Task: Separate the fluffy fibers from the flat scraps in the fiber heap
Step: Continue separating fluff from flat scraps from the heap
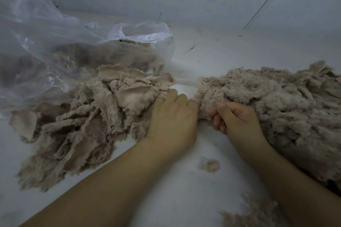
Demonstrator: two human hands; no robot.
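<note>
The fiber heap [276,105] is lying on the right side of the frame, on a white table [184,180], and it is looking soft, puffy and very light. The flat scraps [88,116] are sitting in their own pile on the left side, with thin, floppy pieces and ragged edges. Behind them, in the upper left of the frame, a clear plastic bag [55,42] is holding more of the same brown stuff. The right hand [238,118] is touching the left edge of the fiber heap, and its grip is curling closed with the thumb pressing on a tuft of fluff. The left hand [173,116] is resting on the right edge of the flat scraps with its fingers bent down into them; I cannot tell if it is holding a piece. A small loose tuft [212,165] is lying alone on the table near the bottom middle. The fluff is likely going to pull apart easily and stick to itself, so a gentle pinch at a loose edge should be working best. A flat scrap should be lifting whole if it is being taken by a corner. Pulling too fast could be tearing the clumps or scattering tiny bits.
</note>
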